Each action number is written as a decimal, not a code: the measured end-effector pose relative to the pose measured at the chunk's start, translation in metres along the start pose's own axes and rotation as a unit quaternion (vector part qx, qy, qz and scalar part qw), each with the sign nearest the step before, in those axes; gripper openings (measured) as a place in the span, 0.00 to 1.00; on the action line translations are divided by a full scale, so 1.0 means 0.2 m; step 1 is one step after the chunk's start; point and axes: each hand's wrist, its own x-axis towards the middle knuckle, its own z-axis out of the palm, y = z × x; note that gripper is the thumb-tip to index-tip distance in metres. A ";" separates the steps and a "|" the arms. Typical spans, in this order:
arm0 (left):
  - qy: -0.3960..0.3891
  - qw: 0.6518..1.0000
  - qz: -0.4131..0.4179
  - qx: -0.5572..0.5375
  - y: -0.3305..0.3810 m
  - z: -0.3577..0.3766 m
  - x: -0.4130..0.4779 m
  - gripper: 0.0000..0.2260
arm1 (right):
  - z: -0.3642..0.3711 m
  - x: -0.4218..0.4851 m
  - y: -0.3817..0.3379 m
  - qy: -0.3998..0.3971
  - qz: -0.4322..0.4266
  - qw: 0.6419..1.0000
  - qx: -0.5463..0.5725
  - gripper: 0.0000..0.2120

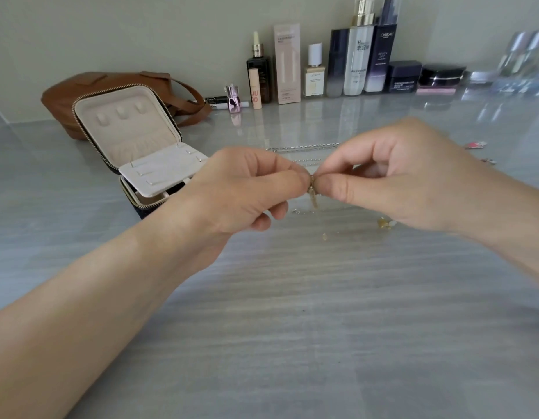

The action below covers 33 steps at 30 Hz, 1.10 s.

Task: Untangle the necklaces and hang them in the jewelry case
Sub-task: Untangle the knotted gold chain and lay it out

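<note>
My left hand (244,189) and my right hand (395,176) meet above the grey table, each pinching the same gold necklace (313,193) between thumb and fingertips. A short gold length hangs down between them. Silver chains (304,148) lie on the table just behind my hands. Small gold pieces (384,222) lie below my right hand. The jewelry case (132,146) stands open at the left, its beige lid upright with hooks showing and an inner flap folded down.
A brown leather bag (117,86) sits behind the case. Cosmetic bottles and jars (353,62) line the back wall. Small red-and-white items (476,145) lie at the right. The grey table (292,328) stretches toward me.
</note>
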 end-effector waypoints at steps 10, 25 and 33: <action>-0.008 0.999 0.001 0.033 -0.01 0.02 0.01 0.08 | 0.00 0.00 0.01 0.004 0.003 1.000 0.026 0.03; -0.162 0.962 -0.117 -0.186 0.00 0.01 0.00 0.02 | 0.02 0.01 0.04 -0.033 0.016 0.997 0.073 0.02; -0.097 0.971 -0.105 -0.190 0.02 0.01 -0.01 0.03 | 0.05 0.00 0.02 -0.027 0.052 0.994 0.090 0.07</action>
